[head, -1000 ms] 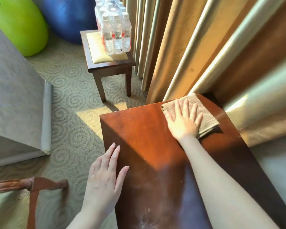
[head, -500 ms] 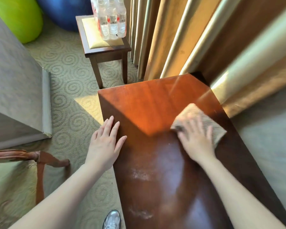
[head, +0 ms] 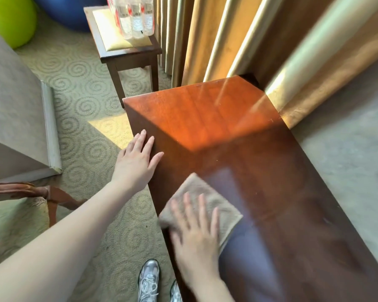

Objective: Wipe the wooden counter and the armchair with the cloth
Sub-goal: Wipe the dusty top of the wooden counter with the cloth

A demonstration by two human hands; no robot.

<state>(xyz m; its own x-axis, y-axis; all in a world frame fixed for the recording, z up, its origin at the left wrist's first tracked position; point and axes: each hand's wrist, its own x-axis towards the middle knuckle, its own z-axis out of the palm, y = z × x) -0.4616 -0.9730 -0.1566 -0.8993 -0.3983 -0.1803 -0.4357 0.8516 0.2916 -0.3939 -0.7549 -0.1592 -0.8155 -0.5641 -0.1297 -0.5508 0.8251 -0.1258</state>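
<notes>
Head view: right hand (head: 194,238) lies flat, fingers spread, palm pressing the cloth (head: 207,205) onto the bench (head: 205,118). No pinch, it is pinned by downward pressure only. Left hand (head: 138,162) is open and empty, fingers splayed, resting on the bench's left edge.

Cloth sits at the near-left part of the bench top, its left corner right at the edge. Tan-brown, looks like terry or microfibre, folded into a rough square pad, more than 1 layer judging by the thick near-right edge. Its outline and the right hand are motion-blurred.

Handling, my read: light, soft, limp. It will bunch or unfold if pushed from 1 corner, so a flat palm over the middle is the right hold; to carry it, pinch through all folded layers. The glossy varnished top looks slick, so it should slide easily under light load.

Bench top: reddish-brown wood, sunlit patch at the far end, darker near end with a bluish sheen.

Armchair (head: 31,192) is at near left, wooden arm and pale patterned seat visible, well apart from the cloth. Looks untouched by the cloth; that step remains.

Risk: cloth slipping off the left edge.
</notes>
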